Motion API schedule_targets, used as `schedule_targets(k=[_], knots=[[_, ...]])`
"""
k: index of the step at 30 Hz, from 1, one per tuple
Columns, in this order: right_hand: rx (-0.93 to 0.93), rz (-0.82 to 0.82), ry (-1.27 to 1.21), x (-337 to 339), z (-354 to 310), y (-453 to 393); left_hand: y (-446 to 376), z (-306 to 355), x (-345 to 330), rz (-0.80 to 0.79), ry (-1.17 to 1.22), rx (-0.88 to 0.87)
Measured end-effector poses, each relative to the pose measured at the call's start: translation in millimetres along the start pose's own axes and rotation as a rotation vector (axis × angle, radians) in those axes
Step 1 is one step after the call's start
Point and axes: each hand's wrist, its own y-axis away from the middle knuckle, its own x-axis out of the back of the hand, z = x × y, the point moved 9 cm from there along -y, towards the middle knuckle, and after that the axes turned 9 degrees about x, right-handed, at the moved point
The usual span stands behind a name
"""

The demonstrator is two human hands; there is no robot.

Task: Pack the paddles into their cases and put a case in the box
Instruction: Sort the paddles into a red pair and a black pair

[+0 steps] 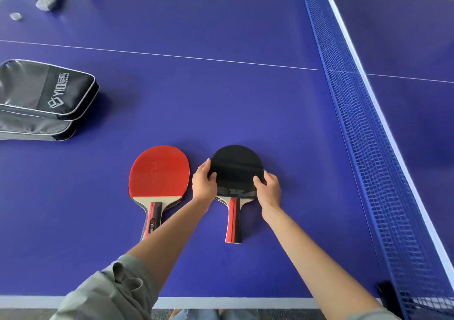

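Gripping black paddle by blade edges, left hand and right hand both curled on it; red paddle just beside, cases well apart.

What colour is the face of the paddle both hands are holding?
Black, seen in the head view: the paddle gripped by the left hand and right hand.

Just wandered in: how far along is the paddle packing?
Nothing looks packed yet. Both cases lie stacked at the table's left. Left hand and right hand grip the black-faced paddle; the red-faced paddle lies beside it. No box in view.
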Motion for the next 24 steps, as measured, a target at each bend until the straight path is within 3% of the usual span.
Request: schedule_targets(k=[4,7,10,13,18,24], knots=[[0.011,-0.01,0.057,-2.5,-3.7,-0.9,3.7,4.0,1.4,-0.001,-0.094,-0.046],[0.035,-0.026,0.175,-1.2,-14.0,-5.6,4.5,12.5,3.5,-0.013,-0.291,-0.129],[0.191,-0.093,0.373,-6.4,-43.6,-10.8,7.0,22.2,7.2,-0.068,-0.461,-0.193],[0.425,-0.268,0.64,-38.6,-85.2,-11.3,12.6,35.1,26.1,-0.069,-0.639,-0.293],[0.662,-0.486,0.856,-116.7,-156.7,4.5,6.6,40.1,121.0,0.145,-0.865,-0.27],[0.837,-0.553,0.938,-227.7,-245.4,43.5,-11.4,27.7,246.9,0.282,-0.911,-0.171]])
